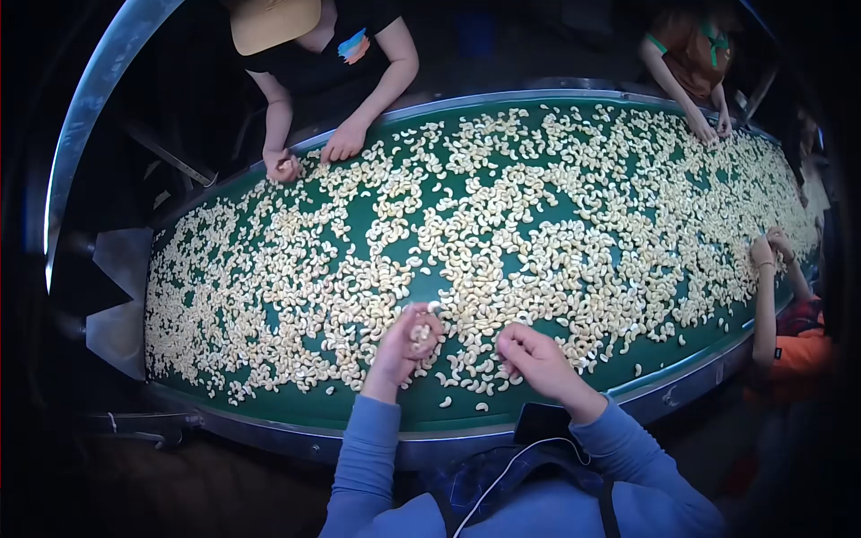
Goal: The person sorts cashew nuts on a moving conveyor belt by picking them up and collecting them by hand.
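- Head: nuts (489,269) scattered across green table (421,411).
- Left hand (391,351) half curled, palm up, cupping a few nuts.
- Right hand (538,360) bent over nuts; grip unclear, fingertips partly hidden.
- Looks like hand-picking; another pick calls for a light pinch.
- Far edges dark.

Low lane on green belt (305,411), near edge, left of wearer's sleeves (366,448). Cashews (489,282) crowd middle. Co-workers' forearms (384,94) obstruct far edge, right end; dark device (541,420) at near rim (314,446).
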Tool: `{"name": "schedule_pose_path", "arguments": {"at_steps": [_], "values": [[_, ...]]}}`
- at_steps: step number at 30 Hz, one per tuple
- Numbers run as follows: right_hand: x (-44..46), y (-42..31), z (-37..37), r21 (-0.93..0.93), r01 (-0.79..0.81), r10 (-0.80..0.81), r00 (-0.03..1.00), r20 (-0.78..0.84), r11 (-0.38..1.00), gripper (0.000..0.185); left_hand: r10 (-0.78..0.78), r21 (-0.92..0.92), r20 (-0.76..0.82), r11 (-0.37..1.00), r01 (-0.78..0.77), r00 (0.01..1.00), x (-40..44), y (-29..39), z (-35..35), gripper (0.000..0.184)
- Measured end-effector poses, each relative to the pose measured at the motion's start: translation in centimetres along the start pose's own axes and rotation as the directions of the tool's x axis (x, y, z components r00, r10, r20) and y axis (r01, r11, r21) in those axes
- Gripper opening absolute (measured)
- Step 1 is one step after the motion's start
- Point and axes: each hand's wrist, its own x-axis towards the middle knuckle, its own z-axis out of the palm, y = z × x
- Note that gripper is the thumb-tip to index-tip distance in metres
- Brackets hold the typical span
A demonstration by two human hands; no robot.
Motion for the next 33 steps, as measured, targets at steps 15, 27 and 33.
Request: {"name": "schedule_pose_path", "arguments": {"at_steps": [15,27,33], "values": [[-1.4,0.2,-13.2,-0.459,-0.056,-0.091,0.952,-0.292,0.887,0.013,-0.23,-0.458,0.198,0.838,0.297,0.953,-2.2,-11.2,10.7,0.029],[1.3,2.6,-20.4,0.131,-0.066,0.095,0.967,-0.235,0.989,0.02,-0.087,-0.032,-0.127,0.996,0.083,0.988,0.5,-11.0,14.3,0.037],[2.1,3.4,-16.9,-0.783,0.158,-0.444,0.881,-0.162,0.601,0.02,-0.051,-0.012,-0.062,0.999,0.051,0.997,1.8,-11.3,14.6,0.049]]}}
